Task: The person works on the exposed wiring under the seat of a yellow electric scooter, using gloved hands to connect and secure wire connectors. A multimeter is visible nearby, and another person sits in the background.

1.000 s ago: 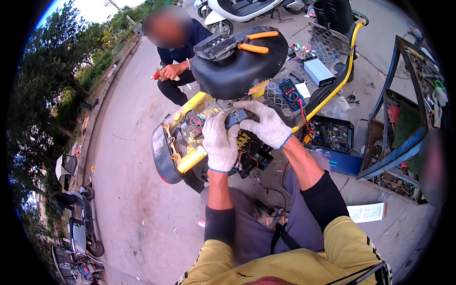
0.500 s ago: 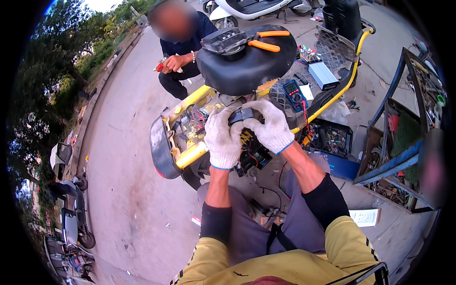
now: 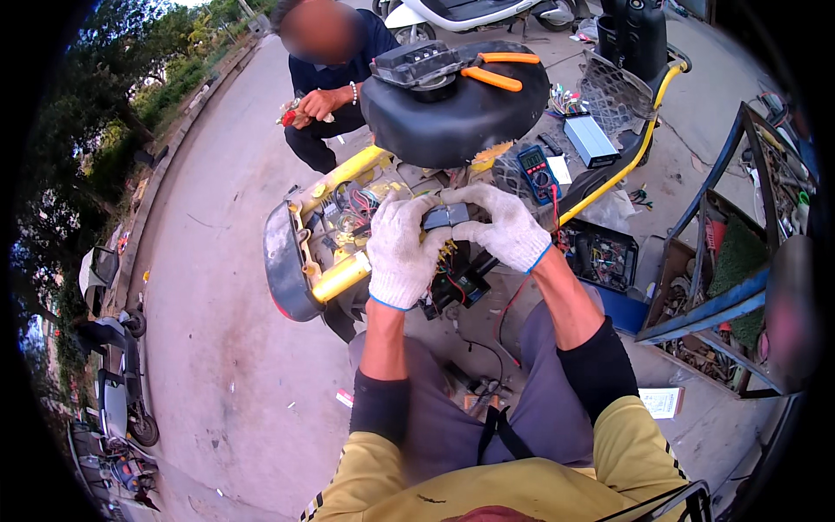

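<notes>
My left hand [image 3: 402, 248] and my right hand [image 3: 506, 226], both in white knit gloves, hold a small dark grey block [image 3: 445, 216] from its two ends. Its exact kind cannot be made out. Fingers and thumbs curl round it, over the open body of a scooter with a yellow frame [image 3: 342, 277]. Below the gloves, yellow connectors and black parts partly show. Coloured wires [image 3: 361, 200] lie inside the frame left of my left hand. Beyond my hands sits the black seat [image 3: 452, 126], bearing orange-handled pliers [image 3: 500, 80] and a black plastic box [image 3: 417, 65].
A multimeter [image 3: 537, 174] and a silver finned box [image 3: 591, 139] rest on the scooter's footboard. A black tray of parts [image 3: 600, 252] stands right of my knee. A metal rack [image 3: 704, 304] holds tools at the right. Another person [image 3: 326, 113] crouches at far left, holding something red.
The block has turned slightly in my gloves and shows more of its flat face. The other person's hands have shifted a little. The whole view has moved slightly.
</notes>
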{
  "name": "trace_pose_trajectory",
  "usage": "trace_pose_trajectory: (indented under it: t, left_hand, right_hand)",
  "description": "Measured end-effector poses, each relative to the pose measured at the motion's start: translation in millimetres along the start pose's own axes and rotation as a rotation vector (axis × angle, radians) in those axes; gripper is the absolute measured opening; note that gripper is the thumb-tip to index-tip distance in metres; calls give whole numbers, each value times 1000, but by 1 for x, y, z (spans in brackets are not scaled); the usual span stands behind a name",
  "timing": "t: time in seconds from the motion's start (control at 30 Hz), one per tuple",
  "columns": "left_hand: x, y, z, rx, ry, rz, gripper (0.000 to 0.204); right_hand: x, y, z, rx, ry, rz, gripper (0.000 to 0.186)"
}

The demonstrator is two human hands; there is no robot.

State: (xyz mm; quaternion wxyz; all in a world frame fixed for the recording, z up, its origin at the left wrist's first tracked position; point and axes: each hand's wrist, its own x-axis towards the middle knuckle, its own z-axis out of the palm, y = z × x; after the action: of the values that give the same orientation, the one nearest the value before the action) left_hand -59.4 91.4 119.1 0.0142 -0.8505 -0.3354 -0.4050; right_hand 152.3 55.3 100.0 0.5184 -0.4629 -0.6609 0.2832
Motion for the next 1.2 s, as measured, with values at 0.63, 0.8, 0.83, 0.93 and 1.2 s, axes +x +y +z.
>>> trace_pose_trajectory:
  t: [0.63,0.8,0.83,0.93,1.2]
  left_hand:
    - [3,1,-4,-18,-78,-56,45]
    - [2,4,2,6,-5,-56,43]
    - [1,3,1,9,-2,-45,43]
    - [4,3,-7,-20,-69,-29,42]
    - [4,-3,-11,-67,-120,-24,43]
  right_hand:
    - [1,-9,-8,-68,-36,47,45]
    - [-5,-2,6,-213,128,-107,43]
    - [-5,-1,8,-230,144,-131,43]
    - [-3,1,-2,-52,13,-8,45]
    - [2,-8,-14,-58,-94,69,50]
